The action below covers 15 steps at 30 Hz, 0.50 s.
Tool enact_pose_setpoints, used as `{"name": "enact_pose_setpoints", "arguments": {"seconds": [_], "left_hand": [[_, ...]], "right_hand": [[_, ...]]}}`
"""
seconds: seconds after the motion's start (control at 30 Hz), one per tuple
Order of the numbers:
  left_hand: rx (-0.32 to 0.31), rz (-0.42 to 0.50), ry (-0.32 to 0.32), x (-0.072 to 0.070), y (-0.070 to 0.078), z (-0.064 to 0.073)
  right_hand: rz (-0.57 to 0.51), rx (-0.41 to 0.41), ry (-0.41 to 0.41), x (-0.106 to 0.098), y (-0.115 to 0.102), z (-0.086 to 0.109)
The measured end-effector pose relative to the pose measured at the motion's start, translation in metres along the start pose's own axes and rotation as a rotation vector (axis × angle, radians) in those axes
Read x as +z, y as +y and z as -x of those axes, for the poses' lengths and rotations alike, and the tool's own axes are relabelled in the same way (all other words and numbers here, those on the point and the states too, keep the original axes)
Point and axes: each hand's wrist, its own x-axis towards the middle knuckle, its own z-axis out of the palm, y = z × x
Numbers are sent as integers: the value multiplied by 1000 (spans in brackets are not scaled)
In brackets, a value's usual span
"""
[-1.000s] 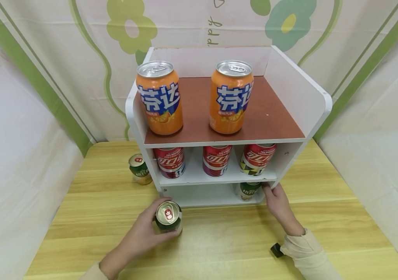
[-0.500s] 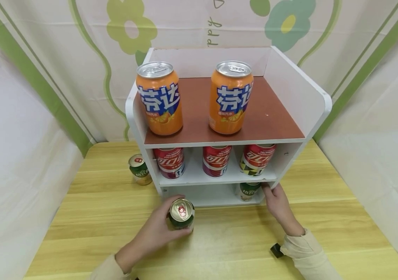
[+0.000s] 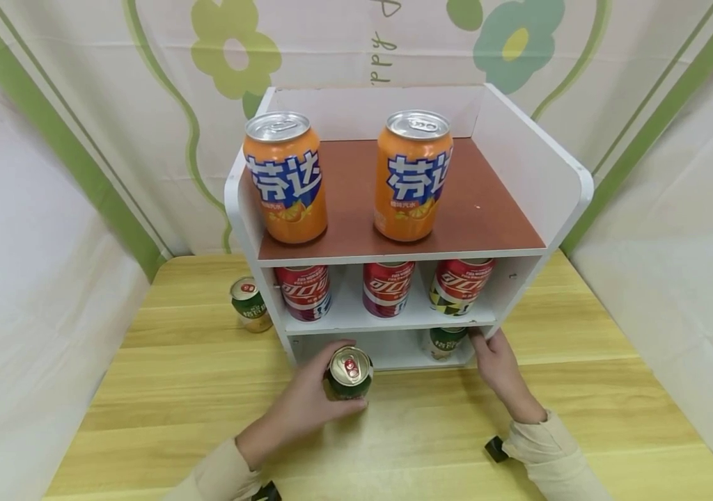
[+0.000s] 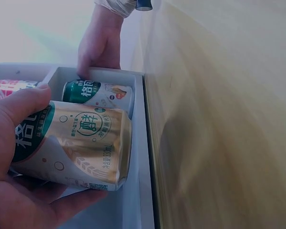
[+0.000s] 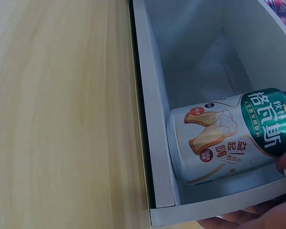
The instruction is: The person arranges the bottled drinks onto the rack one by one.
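My left hand (image 3: 308,398) holds a green, white and gold drink can (image 3: 349,370), thumb on one side and fingers on the other. This can (image 4: 78,148) is just in front of the lowest level of the white shelf (image 3: 388,325). Inside that level, at its right end, stands a similar green-and-white can (image 5: 224,136). My right hand (image 3: 499,365) grips the shelf's right side panel low down, thumb inside by that can and fingers outside. Another green can (image 3: 251,305) stands on the table left of the shelf.
Red cola cans, one of them in the middle (image 3: 388,289), stand in a row on the middle level. Two orange soda cans (image 3: 284,181) are on the brown top board (image 3: 494,209). The wooden table (image 3: 168,390) extends around the shelf, with fabric walls (image 3: 356,42) behind and beside it.
My left hand has carried its can rightward and slightly toward the shelf, from the shelf's left front corner to before the lowest opening. My right hand has kept its place.
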Motion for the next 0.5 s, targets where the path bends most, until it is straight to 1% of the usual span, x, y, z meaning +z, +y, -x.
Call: {"name": "enact_pose_setpoints", "arguments": {"seconds": [0.13,0.33,0.5], "left_hand": [[-5,19,-13,3,-1,-6],[-28,14,-23,7,0,-13],[-70,7,-15,10,2,-20]], "right_hand": [[2,3,1,0,-2,0],[7,7,1,1,-4,0],[-1,12,6,1,-5,1]]}}
